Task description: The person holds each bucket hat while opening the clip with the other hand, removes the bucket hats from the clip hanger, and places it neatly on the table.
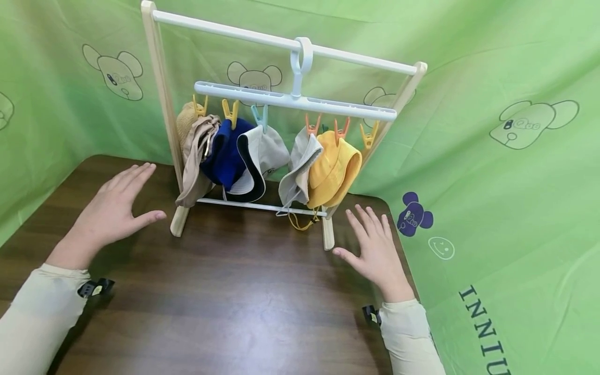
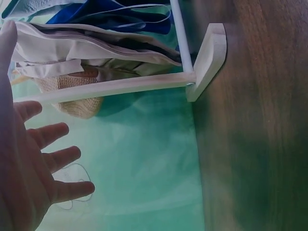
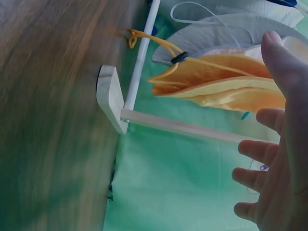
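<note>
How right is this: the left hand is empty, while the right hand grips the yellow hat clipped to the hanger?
The grip is wrong: the head view shows the right hand empty, not touching the yellow hat. The rest stands.

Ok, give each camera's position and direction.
Head: worn there, facing forward and down at the pale wooden rack; left hand, right hand, cream sleeves show.
Left wrist: worn there, facing the rack's left side; left fingers show.
Right wrist: worn there, facing the brimmed yellow fabric hat; right fingers show.
Head and right wrist share this hat.
</note>
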Demonstrator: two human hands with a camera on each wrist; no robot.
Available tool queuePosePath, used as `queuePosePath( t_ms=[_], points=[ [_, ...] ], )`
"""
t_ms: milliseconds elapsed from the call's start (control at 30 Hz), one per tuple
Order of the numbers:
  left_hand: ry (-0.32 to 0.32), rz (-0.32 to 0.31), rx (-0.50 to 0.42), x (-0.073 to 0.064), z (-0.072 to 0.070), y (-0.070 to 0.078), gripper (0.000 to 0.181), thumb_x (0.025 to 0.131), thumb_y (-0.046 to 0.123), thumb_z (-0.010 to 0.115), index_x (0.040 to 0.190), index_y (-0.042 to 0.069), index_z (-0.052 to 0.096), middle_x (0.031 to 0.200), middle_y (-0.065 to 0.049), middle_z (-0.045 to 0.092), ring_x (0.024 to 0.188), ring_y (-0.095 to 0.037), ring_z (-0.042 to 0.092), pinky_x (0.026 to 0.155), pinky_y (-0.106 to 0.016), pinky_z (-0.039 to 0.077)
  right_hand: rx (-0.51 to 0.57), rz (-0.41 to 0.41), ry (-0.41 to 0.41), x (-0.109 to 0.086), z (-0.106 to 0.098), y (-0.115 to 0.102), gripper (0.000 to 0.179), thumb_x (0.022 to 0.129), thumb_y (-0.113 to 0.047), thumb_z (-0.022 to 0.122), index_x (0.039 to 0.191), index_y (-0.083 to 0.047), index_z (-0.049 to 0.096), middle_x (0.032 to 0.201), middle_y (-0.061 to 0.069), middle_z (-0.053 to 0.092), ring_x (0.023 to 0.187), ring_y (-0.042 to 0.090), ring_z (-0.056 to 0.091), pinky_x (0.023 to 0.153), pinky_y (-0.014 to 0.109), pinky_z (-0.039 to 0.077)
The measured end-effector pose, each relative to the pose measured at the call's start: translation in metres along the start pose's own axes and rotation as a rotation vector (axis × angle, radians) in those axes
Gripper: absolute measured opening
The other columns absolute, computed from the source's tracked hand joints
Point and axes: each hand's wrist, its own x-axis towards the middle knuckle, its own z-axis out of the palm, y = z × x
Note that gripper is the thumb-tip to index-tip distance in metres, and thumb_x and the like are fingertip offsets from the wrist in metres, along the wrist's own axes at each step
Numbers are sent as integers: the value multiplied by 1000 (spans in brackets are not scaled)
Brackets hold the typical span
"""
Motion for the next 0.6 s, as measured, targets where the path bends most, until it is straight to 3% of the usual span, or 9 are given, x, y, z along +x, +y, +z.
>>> queuePosePath(
  t_ms=[300, 600],
  points=[
    [51, -52, -100, 4, -9, 6, 94, 93, 48, 73, 165, 15, 21, 162, -23, 35, 145, -49, 32, 116, -66, 27, 36, -6, 41, 4, -2, -14, 93, 87, -63, 70, 161, -19, 35, 159, 15, 43, 149, 40, 35, 125, 56, 13],
    [69, -126, -187, 11, -17, 16, 87, 96, 48, 69, 164, 18, 24, 160, -21, 38, 147, -46, 32, 113, -69, 28, 72, -36, 86, 12, -5, -30, 84, 88, -57, 73, 153, -10, 47, 151, 15, 53, 140, 36, 48, 121, 56, 26]
  ],
)
